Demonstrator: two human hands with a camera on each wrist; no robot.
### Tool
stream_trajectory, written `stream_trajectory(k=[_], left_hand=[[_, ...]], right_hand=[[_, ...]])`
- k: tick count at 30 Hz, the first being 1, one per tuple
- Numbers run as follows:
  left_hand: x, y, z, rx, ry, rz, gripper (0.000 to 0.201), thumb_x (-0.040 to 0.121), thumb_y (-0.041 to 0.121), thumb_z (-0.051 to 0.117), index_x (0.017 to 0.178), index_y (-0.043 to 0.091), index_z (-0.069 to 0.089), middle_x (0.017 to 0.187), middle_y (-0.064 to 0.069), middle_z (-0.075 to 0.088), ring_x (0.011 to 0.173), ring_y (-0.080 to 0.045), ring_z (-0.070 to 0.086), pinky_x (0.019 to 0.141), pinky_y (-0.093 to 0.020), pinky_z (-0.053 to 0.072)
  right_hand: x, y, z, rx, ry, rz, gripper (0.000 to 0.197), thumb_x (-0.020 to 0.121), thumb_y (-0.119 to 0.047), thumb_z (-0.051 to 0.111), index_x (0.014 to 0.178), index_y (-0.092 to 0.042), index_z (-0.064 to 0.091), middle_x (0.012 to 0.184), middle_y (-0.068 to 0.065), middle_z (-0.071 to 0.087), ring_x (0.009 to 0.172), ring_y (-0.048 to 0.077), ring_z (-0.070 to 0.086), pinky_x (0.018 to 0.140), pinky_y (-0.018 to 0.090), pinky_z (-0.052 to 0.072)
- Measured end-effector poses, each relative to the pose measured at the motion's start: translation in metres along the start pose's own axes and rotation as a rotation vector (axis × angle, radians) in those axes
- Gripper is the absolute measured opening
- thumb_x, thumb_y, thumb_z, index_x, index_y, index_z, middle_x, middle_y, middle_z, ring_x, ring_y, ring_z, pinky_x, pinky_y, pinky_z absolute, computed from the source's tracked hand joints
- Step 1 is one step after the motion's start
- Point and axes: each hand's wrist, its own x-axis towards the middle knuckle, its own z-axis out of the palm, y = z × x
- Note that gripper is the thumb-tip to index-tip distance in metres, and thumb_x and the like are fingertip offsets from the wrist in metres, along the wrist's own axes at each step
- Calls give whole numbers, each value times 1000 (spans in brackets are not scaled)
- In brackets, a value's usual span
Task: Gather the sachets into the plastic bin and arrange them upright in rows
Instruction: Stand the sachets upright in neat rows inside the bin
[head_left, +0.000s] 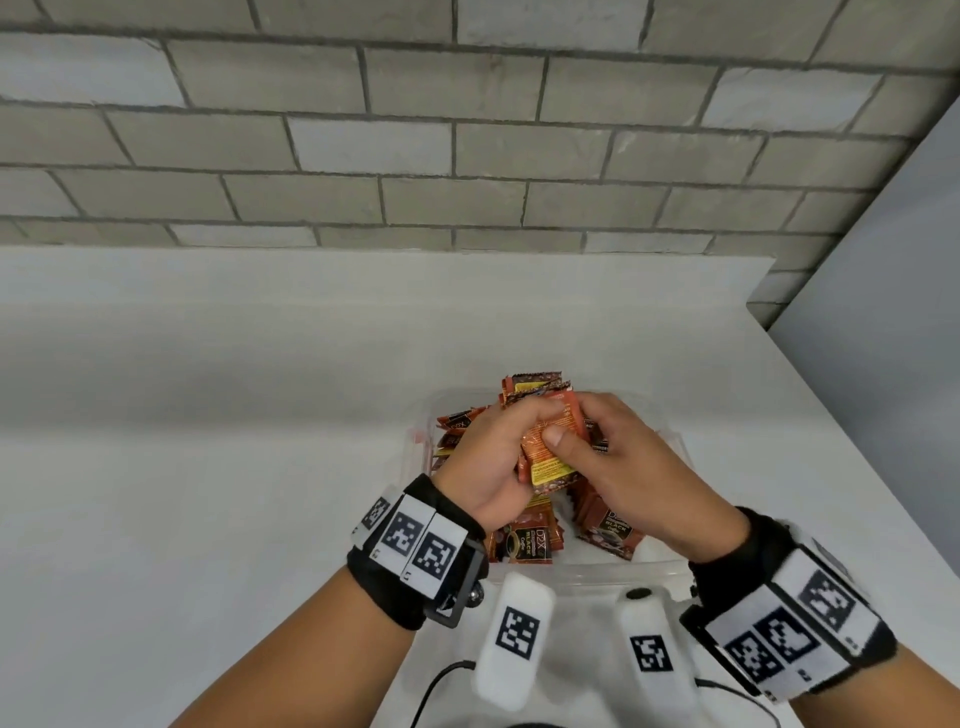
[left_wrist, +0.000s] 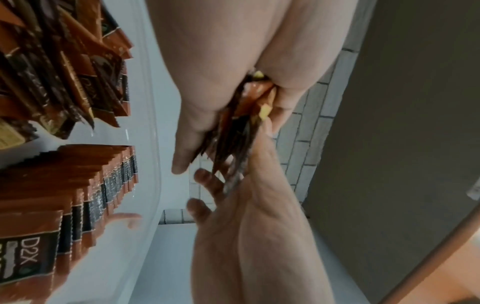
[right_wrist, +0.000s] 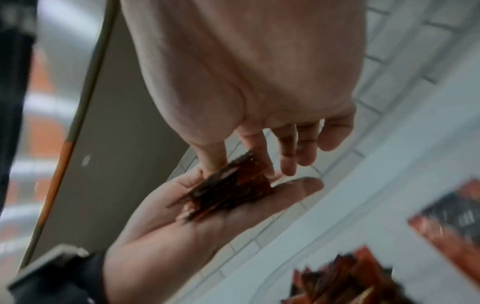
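- Nearest to me, both my wrists carry black bands with white printed marker tags, and two white marker blocks sit between my forearms.
- Just past them is the near rim of the clear plastic bin, standing on the white table.
- Inside the bin, near its front wall, orange-and-black sachets stand on edge; the left wrist view shows a tidy packed row with a looser, tilted cluster beside it.
- Above the bin, my left hand is curled around a small stack of sachets, thumb on one side and fingers on the other, so the stack is gripped edgewise.
- My right hand meets it from the other side, thumb pressed on the front sachet and fingers wrapped behind, also grasping the stack.
- In the right wrist view the stack's ragged edges lie across my left palm, blurred.
- More sachets poke up at the bin's far side behind my hands.
- Beyond the table rises a grey brick wall, with a plain grey panel at the right.
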Motion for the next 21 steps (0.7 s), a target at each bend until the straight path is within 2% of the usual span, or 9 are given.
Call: stream_trajectory(k=[2, 4, 6, 8, 10, 13, 16, 18, 21], left_hand=[[1, 1, -2, -26, 41, -36, 22, 79, 11, 58, 97, 0, 64, 89, -16, 62, 80, -24, 61, 72, -31, 50], [4, 2, -6, -35, 41, -43, 18, 85, 6, 52, 96, 0, 64, 88, -17, 64, 76, -24, 63, 69, -32, 53], [5, 4, -7, -49, 23, -54, 17, 87, 5, 48, 93, -1, 62, 79, -16, 67, 68, -24, 66, 63, -29, 56], [5, 6, -5, -54, 4, -66, 15, 86, 5, 47, 84, 2, 62, 67, -12, 64, 60, -21, 64, 56, -27, 54], [5, 6, -3, -37, -35, -88, 12, 79, 7, 54, 73, 8, 65, 62, -8, 60, 59, -18, 62, 56, -26, 51], [4, 2, -3, -27, -111, -93, 15, 72, 9, 58, 62, 14, 69, 61, -3, 60, 58, -14, 62, 57, -25, 49], [1, -1, -3, -50, -158, -76, 11, 65, 8, 64, 76, 10, 67, 68, -6, 64, 63, -16, 65, 58, -25, 53], [1, -3, -3, -37, -173, -56, 30, 62, 7, 67, 92, 9, 63, 77, -8, 64, 69, -18, 67, 63, -27, 55], [3, -4, -2, -12, -170, -11, 57, 67, -2, 64, 118, 20, 54, 88, -9, 63, 77, -18, 66, 69, -29, 54]], right_hand=[[1, -2, -5, -295, 43, 3, 58, 76, -63, 42, 128, -36, 48, 131, -8, 41, 125, 11, 32, 102, 29, 32], [0, -8, -8, -312, 91, -57, 82, 69, -69, 44, 141, -33, 35, 146, -9, 25, 131, 6, 19, 106, 27, 25], [-3, -14, -10, -260, 42, -174, 91, 66, -66, 59, 144, -40, 21, 152, -18, 10, 134, -3, 9, 108, 24, 19], [-5, -18, -9, -308, -81, -253, 102, 64, -55, 77, 141, -51, 10, 153, -23, 3, 135, -8, 3, 112, 26, 14], [-3, -17, -8, -425, -127, -289, 112, 63, -45, 83, 139, -52, 1, 155, -18, 7, 134, -9, 4, 114, 28, 12], [2, -13, -5, -514, -80, -293, 114, 65, -42, 83, 143, -43, 0, 150, -12, 26, 134, -1, 21, 113, 27, 15], [3, -14, -6, -593, -69, -269, 114, 66, -48, 80, 147, -39, 1, 142, -12, 35, 130, 5, 28, 103, 20, 13], [2, -15, -6, -616, -61, -267, 112, 66, -50, 79, 149, -35, 5, 141, -11, 36, 129, 5, 28, 102, 19, 12], [1, -18, -7, -603, -59, -244, 106, 66, -50, 78, 149, -30, 16, 135, -14, 39, 125, 4, 32, 105, 20, 16]])
